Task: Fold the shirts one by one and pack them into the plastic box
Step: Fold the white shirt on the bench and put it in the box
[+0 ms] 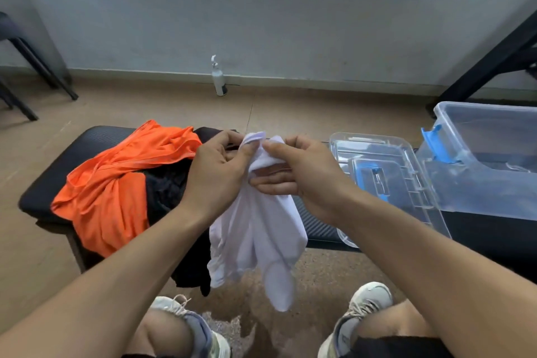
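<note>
- Knees [162,328] and two pale shoes [363,308] sit lowest in view, just this side of the bench [96,139], so the person appears to be seated or crouched facing it.
- White shirt [255,229] hangs bunched in the air in front of the bench's near edge, its tail drooping toward the floor between the shoes; none of it is spread flat yet, so I judge the fold has not begun.
- Left hand [215,171] pinches the shirt's top edge between thumb and curled fingers, over the bench's middle.
- Right hand [293,171] grips the same bundle just beside it, thumb on top and fingers curled underneath; the two hands nearly touch, probably hunting for the collar or shoulders so the cloth can be shaken open.
- Orange shirt [110,183] lies crumpled over the bench's left half, spilling down its near side.
- Black garment [168,186] lies under and beside the orange one, partly hidden by the left forearm; together they take up most of the flat room a fold would need.
- Clear lid [377,160] with a blue handle rests on the bench's right end, off the box.
- Box [488,160], clear with a blue latch, stands open past the bench's right end; I see no shirt in it.
- Bottle [218,78] stands on the floor beyond the bench, against the wall, well out of the way.
</note>
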`<state>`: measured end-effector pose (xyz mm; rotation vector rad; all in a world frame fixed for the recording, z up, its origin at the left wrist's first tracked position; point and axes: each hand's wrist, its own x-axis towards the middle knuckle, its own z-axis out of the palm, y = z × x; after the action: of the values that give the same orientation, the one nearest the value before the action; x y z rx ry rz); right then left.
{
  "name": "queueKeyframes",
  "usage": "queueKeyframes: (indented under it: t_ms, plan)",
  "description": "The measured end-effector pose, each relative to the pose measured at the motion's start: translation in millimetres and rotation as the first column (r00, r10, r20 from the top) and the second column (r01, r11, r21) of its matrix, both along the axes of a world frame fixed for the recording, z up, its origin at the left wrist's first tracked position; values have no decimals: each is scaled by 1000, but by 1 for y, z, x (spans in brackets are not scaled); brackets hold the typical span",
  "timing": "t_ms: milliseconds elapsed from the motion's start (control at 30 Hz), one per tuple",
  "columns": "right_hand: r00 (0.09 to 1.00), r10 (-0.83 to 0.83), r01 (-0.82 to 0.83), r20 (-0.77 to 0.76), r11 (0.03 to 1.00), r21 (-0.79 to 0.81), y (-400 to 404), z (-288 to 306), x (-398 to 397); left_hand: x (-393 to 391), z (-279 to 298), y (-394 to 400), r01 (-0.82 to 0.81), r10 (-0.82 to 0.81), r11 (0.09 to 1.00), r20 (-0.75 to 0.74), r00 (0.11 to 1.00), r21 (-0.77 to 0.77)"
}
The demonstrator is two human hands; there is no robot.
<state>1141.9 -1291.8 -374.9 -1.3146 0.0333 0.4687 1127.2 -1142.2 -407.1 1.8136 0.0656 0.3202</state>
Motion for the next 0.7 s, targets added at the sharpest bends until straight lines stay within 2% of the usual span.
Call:
queueKeyframes:
  t_ms: [167, 367, 433, 467, 533, 567, 633, 700]
  plan:
    - [999, 30, -28, 23, 998, -54, -5, 0, -2, -7, 1, -5, 57, -57, 998, 14, 998, 21]
    - [984, 104, -83, 144, 986, -143, -15, -2, -1, -10, 7, -3, 128, -128, 991, -21, 992, 30]
    - [956, 78, 1, 281, 962, -272, -18, -9, 2, -7, 5, 3, 164, -164, 986, -15, 986, 7]
    - [911, 73, 90, 407, 925, -369, -21, -13, 7, -6, 5, 5, 188, -188, 982, -12, 982, -6]
    - [787, 192, 184, 586, 834, -521, -30, -18, 15, -7, 7, 9, 263, -265, 963, -12, 964, -63]
    - [748, 288, 152, 597, 802, -577, -35, -18, 19, -8, 8, 12, 313, -317, 943, -18, 948, -110]
    - [739, 448, -9, 502, 753, -658, -43, -13, 22, -7, 11, 17, 409, -424, 892, -40, 905, -194]
    - [737, 533, -121, 415, 709, -695, -50, -12, 22, -6, 11, 24, 481, -505, 841, -41, 862, -248]
